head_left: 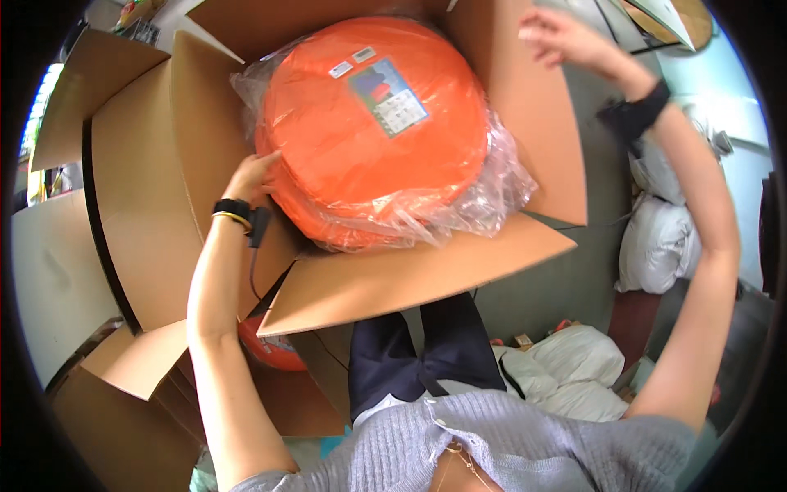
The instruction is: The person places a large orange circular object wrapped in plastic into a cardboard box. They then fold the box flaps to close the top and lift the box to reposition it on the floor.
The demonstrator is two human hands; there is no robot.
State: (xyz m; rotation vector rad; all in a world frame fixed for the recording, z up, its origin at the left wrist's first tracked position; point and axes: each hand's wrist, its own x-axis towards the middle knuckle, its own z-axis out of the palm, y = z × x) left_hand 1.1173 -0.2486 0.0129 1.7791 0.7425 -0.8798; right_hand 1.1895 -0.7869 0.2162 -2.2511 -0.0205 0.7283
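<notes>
A large round orange cushion-like bundle [328,123], wrapped in clear plastic [500,176], sits in the mouth of an open cardboard box [410,279]. Its top bears a picture label [389,97] and two small white stickers. At the bundle's left edge, my left hand [252,176] rests its stretched fingers against the side; part of them is hidden there. My right hand [570,41] is lifted over the box's right flap [537,115], apart from the bundle. Its fingers are loosely bent and spread, slightly blurred, with nothing visible in them.
More cardboard boxes [135,189] stand at the left. Another orange item [275,348] lies low beside the near flap. White stuffed sacks [660,246] are at the right, with more white sacks [570,369] near my legs. A cable hangs from my left wrist.
</notes>
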